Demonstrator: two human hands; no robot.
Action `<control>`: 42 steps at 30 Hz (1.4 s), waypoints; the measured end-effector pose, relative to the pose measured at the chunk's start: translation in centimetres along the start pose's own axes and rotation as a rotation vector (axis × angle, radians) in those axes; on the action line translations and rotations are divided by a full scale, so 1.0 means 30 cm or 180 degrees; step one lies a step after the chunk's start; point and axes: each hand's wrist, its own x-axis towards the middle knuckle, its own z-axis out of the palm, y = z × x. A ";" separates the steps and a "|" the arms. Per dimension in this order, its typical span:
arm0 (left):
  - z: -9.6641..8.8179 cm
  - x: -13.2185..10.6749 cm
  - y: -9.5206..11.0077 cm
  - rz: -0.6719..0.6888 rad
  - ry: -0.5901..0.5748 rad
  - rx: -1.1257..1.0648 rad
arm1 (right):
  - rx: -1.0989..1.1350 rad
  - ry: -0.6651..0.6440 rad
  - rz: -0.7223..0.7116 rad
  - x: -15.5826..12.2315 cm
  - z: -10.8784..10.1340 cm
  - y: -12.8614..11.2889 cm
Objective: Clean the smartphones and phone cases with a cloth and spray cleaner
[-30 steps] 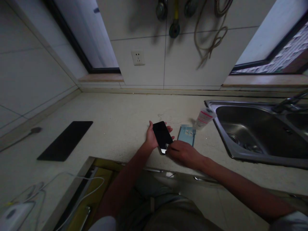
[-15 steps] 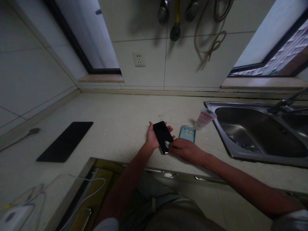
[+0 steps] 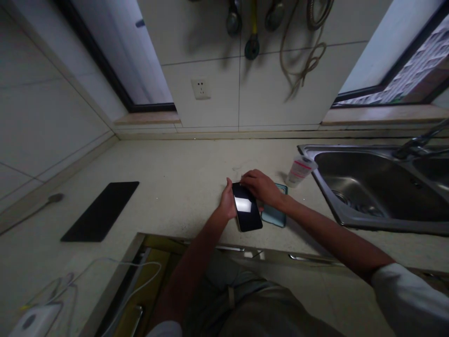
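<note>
Taking the phone as the dial's centre, a black mat [image 3: 101, 211] is seen well away at nine o'clock on the worktop [image 3: 182, 173]. Just beside it at nine, the phone [image 3: 249, 221] is grasped by the left hand [image 3: 228, 202], thumb along one edge and fingertips showing at the other. The phone is held screen up near the worktop's front edge. At about one o'clock, the right hand [image 3: 260, 184] is bent over its far end; whether anything is pinched there cannot be told. The step in hand is judged to be close finger work on that end, for which a steady left grip and a light touch are called for. At three o'clock a case [image 3: 275, 218] is partly covered by the right arm [image 3: 321, 225]; a cup [image 3: 299, 172] is stood at two, and a sink [image 3: 327, 194] is set farther off at three
</note>
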 end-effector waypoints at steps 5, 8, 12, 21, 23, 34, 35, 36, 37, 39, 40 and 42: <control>0.007 -0.005 -0.002 0.0101 0.0049 -0.0014 | 0.0011 -0.0209 -0.0150 0.071 0.041 -0.047; 0.012 -0.011 0.001 0.0101 0.0121 -0.0054 | -0.0059 -0.0271 0.0112 0.077 0.045 -0.061; 0.020 -0.026 0.010 -0.0058 0.0113 0.0019 | -0.0007 -0.0302 0.0432 0.037 0.013 -0.038; -0.002 -0.028 0.013 -0.0324 -0.0075 0.0314 | 0.0573 0.0180 0.0236 -0.171 -0.066 0.013; -0.010 -0.022 0.011 -0.0393 -0.0130 0.0399 | 0.0618 0.0229 0.0151 -0.210 -0.081 0.002; -0.039 0.008 0.003 0.0143 0.0026 0.0919 | 0.0967 0.0550 0.0292 -0.262 -0.068 -0.076; -0.039 0.010 0.002 0.0193 0.0030 0.0907 | 0.1039 0.0641 0.0392 -0.253 -0.055 -0.081; -0.038 0.011 0.002 0.0232 0.0042 0.0892 | 0.1132 0.0726 0.0521 -0.243 -0.041 -0.087; -0.035 0.010 0.002 0.0258 0.0061 0.0880 | 0.1249 0.0805 0.0673 -0.233 -0.027 -0.095; -0.025 0.003 0.004 0.0302 0.0099 0.0861 | 0.1534 0.0861 0.1019 -0.220 -0.001 -0.117; -0.018 -0.002 0.005 0.0345 0.0107 0.0833 | 0.1640 0.0862 0.1196 -0.218 0.010 -0.131; -0.002 -0.014 0.009 0.0501 0.0116 0.0678 | 0.1775 0.0773 0.1439 -0.226 0.022 -0.163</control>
